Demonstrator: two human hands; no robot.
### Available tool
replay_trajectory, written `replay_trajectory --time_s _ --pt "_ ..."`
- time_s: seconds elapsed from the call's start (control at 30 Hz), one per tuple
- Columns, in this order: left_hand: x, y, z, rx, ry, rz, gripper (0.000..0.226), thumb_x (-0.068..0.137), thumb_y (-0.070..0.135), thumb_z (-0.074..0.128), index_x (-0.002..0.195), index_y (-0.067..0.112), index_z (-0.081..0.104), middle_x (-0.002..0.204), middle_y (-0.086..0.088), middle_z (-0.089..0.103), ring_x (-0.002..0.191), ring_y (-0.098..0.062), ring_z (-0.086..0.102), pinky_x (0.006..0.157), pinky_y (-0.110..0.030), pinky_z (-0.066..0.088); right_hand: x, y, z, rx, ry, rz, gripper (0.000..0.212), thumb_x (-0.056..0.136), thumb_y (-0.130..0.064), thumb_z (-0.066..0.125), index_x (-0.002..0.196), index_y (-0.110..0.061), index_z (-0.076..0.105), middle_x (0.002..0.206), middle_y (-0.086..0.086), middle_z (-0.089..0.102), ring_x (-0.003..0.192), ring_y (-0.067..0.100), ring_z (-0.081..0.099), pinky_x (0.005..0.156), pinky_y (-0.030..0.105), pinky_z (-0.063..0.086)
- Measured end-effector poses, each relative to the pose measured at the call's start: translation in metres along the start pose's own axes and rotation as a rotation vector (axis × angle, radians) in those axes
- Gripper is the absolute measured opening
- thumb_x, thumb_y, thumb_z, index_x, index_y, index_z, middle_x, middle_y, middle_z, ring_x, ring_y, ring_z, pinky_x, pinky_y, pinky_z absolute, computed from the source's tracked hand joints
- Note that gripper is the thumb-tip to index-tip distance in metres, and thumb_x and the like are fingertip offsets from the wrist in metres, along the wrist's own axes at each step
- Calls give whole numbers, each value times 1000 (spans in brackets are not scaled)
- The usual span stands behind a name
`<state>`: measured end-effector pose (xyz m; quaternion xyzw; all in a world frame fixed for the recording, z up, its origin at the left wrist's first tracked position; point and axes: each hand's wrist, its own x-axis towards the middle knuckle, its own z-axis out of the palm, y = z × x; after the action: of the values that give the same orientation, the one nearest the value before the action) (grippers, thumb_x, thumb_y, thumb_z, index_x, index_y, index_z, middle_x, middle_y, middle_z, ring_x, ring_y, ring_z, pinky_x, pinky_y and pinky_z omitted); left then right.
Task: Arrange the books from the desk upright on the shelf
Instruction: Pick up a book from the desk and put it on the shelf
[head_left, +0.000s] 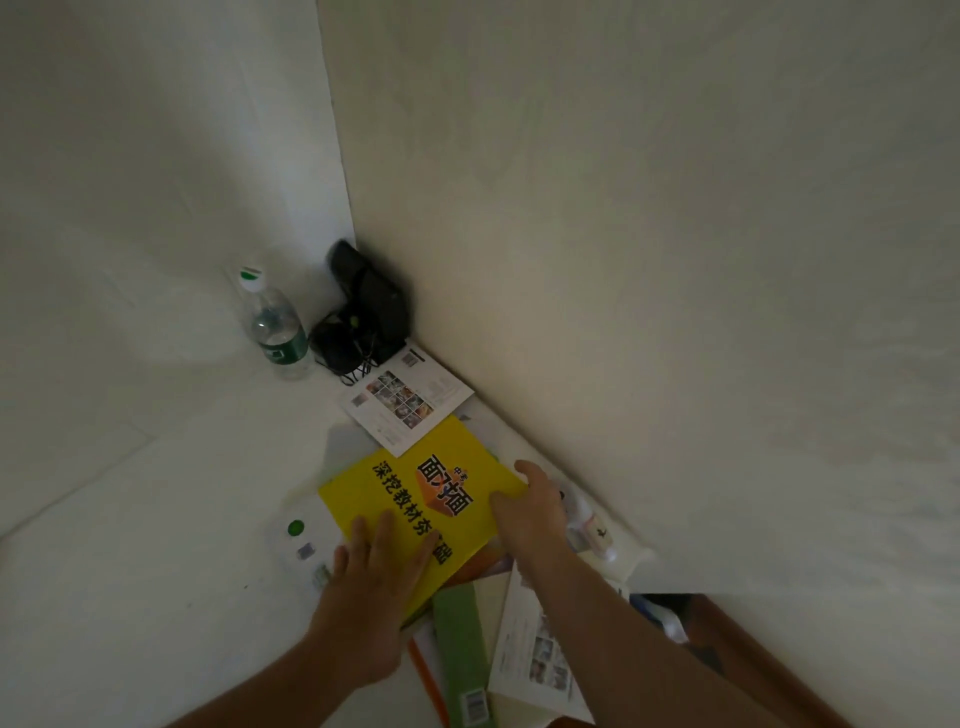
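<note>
Walls: two pale walls (623, 234) meet in a corner behind the desk and fill most of the view.
Desk: a white desk top (156, 519) runs into that corner, with books scattered over its right part.
Yellow book: a large yellow book (415, 499) with bold black characters lies flat on top of the pile, near the right-hand wall, its far corner tucked just under the white booklet.
Left hand: the left hand (371, 577) lies flat on the near left corner of the yellow book, fingers straight and spread, pressing down and gripping nothing.
Right hand: the right hand (530, 512) holds the yellow book's right edge, fingers curled over it.
Green book: a green book (462, 654) with a barcode lies under the yellow one, toward the viewer, between the two forearms.
White booklet: a white booklet (410, 400) printed with small photos lies flat beyond the yellow book, by the wall.
Black pouch: a black pouch (363, 306) with cables sits in the corner.
Bottle: a clear water bottle (272, 322) with a green label stands upright just left of the pouch.
</note>
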<state>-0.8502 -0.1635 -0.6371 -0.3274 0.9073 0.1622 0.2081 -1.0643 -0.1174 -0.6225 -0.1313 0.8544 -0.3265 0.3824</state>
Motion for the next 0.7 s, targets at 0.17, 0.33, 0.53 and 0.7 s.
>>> replay_trajectory --time_s 0.17,0.33,0.53,0.7 --pt "-11 -16 -40 -448 33 -106 82 99 26 56 163 46 8 154 -3 46 131 -27 55 100 -41 51 -24 -50 6 243 -23 -109 30 90 -15 66 117 -27 66 90 5 70 69 21 73 69 50 64" --pt "-35 -43 -76 -750 376 -294 36 106 31 53 136 50 55 108 1 77 95 -22 71 81 -36 56 -68 -99 42 278 -187 -405 46 89 -22 68 130 -41 60 97 -2 72 85 18 73 81 46 63" --pt "-95 -91 -108 -1471 511 -404 20 108 26 54 117 26 71 105 -1 79 99 -29 76 88 -50 61 -108 -105 86 30 -156 -963 84 93 -21 73 159 -42 26 130 -15 52 120 7 53 101 37 52" --pt "-137 -112 -110 -1795 565 -447 28 108 27 48 128 19 65 115 -14 77 101 -37 75 82 -52 61 -136 -94 109 114 -188 -1035 97 95 -35 75 161 -51 5 167 -15 20 153 18 31 119 50 40"
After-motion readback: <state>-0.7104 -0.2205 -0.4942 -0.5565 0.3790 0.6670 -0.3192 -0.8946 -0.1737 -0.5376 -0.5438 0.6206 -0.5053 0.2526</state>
